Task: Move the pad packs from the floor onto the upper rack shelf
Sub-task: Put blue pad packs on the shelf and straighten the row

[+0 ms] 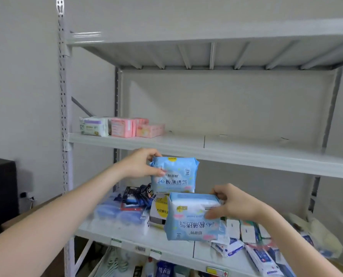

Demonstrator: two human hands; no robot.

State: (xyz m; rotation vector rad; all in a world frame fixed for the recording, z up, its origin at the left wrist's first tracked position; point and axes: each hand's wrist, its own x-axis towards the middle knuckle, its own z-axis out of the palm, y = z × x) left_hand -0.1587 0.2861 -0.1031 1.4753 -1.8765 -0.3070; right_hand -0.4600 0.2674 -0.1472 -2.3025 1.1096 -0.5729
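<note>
My left hand [141,163] grips the left edge of a light blue pad pack [174,174], held upright just below the front lip of the upper rack shelf [236,147]. My right hand [232,202] holds a second light blue pad pack [192,218], turned upside down, lower and to the right, over the lower shelf [166,241]. On the upper shelf's left end stand a white and purple pack [93,126] and pink packs [134,127].
The grey metal rack has a perforated left post [63,116] and another shelf overhead [206,37]. The lower shelf carries blue tubs, small boxes and several loose packets. A dark cabinet [1,192] stands at far left. Most of the upper shelf right of the pink packs is bare.
</note>
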